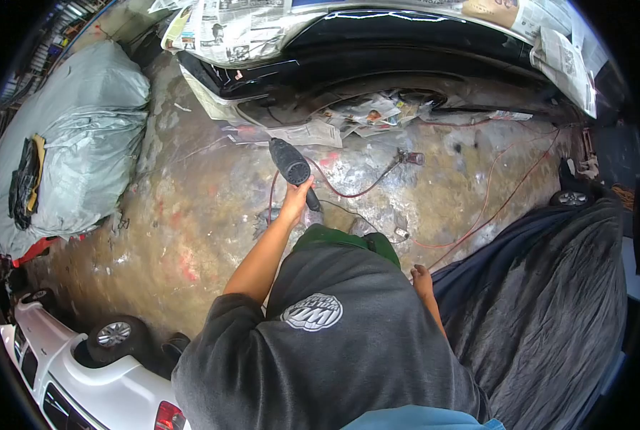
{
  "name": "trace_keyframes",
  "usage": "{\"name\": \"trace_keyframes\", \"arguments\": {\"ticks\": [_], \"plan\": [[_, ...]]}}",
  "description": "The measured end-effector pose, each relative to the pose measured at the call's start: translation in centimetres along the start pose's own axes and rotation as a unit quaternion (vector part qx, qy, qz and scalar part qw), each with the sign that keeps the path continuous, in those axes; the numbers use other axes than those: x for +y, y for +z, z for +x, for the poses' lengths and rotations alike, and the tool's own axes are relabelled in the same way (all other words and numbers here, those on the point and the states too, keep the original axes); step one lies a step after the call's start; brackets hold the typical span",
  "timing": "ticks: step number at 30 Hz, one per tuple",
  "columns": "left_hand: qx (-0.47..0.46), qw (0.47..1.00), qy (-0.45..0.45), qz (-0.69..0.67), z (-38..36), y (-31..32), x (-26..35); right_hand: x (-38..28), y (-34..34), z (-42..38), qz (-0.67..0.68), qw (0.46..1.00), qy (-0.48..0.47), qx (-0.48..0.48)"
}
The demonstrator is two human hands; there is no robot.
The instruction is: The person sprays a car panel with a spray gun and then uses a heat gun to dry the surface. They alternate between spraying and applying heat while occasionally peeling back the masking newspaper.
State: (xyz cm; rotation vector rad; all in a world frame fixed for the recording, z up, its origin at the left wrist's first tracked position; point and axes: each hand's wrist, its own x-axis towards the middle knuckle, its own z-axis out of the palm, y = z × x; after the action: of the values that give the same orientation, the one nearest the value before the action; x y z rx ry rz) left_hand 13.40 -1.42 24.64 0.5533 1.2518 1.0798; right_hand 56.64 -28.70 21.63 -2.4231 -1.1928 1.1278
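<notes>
My left hand (297, 195) is closed around the handle of a black hair dryer (289, 159), whose barrel points up and left toward a glossy black car body (406, 54). Sheets of newspaper (237, 32) cover the car's upper surfaces, and more newspaper (363, 115) is bunched in its wheel arch. The dryer is apart from the car. Down at my right side, my right hand (421, 278) hangs with its fingers loosely bent and apart, and I see nothing in it. It is nearest to a dark cloth cover (542, 287).
A reddish hose (348, 195) runs over the stained concrete floor (184, 215) to a spray gun or air tool (410, 158). A plug (402, 233) lies by my feet. A grey-covered vehicle (83, 129) stands left, with a white vehicle (112, 387) behind me.
</notes>
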Motion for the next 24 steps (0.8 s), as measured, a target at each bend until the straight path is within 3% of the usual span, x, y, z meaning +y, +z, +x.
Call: {"name": "trace_keyframes", "arguments": {"ticks": [8, 11, 15, 17, 24], "plan": [[-0.116, 0.99, 0.044, 0.06, 1.9, 4.8, 1.6, -1.8, 2.6, -0.9, 0.016, 1.0, 0.008, -0.008], [-0.14, 0.986, 0.043, 0.086, 1.0, 7.6, 5.0, -2.6, 3.1, -0.7, 0.028, 1.0, -0.012, -0.003], [-0.186, 0.98, 0.039, 0.065, 0.4, 8.2, 6.6, -6.5, 1.4, -0.9, 0.033, 0.999, 0.014, -0.014], [-0.203, 0.977, 0.042, 0.056, 0.7, 7.1, 6.3, -7.3, 1.2, -0.3, -0.009, 0.999, -0.028, 0.016], [-0.137, 0.989, 0.043, -0.035, -0.6, 4.5, 11.2, -10.6, 1.2, 0.9, 0.016, 0.998, -0.053, 0.011]]}}
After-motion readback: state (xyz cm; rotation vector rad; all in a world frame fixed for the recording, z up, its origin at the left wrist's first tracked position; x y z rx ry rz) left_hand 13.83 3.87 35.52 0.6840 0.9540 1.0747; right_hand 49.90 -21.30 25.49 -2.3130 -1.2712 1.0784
